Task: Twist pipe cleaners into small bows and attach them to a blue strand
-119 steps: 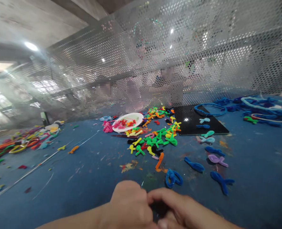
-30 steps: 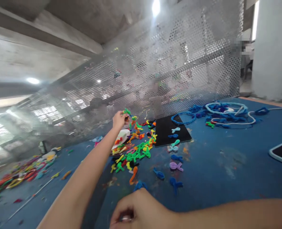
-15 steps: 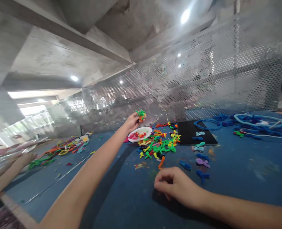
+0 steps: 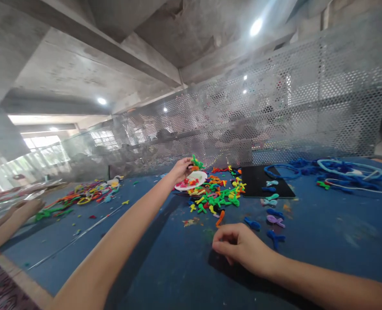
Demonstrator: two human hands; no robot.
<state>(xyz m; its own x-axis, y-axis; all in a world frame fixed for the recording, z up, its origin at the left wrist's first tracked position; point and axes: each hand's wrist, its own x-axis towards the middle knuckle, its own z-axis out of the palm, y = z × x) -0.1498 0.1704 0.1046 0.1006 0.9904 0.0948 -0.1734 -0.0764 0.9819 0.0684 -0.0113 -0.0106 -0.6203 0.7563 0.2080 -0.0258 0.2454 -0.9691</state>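
My left hand [image 4: 181,168] is reached out over the white plate [image 4: 202,177], its fingers closed on a small bunch of green and orange fuzzy pieces [image 4: 197,162]. Red and pink pieces lie on the plate. Just in front and to the right is a pile of green, yellow and orange twisted pieces [image 4: 221,196]. Close to me, my right hand [image 4: 234,245] rests on the blue table with curled fingers; whether its fingertips hold anything is hidden. Near it lie an orange piece [image 4: 220,218] and a dark blue one [image 4: 252,223].
Blue and purple loops [image 4: 275,221] form a column beside a black board [image 4: 265,181]. Blue cords and rings [image 4: 352,170] lie at the back right. Another person's hands [image 4: 29,209] are at the left near colourful strips [image 4: 87,193]. A perforated metal screen [image 4: 274,116] stands behind.
My left hand and its bunch have moved slightly lower and to the right, nearer the plate. My right hand keeps its curled shape and place on the table. The view has shifted a little.
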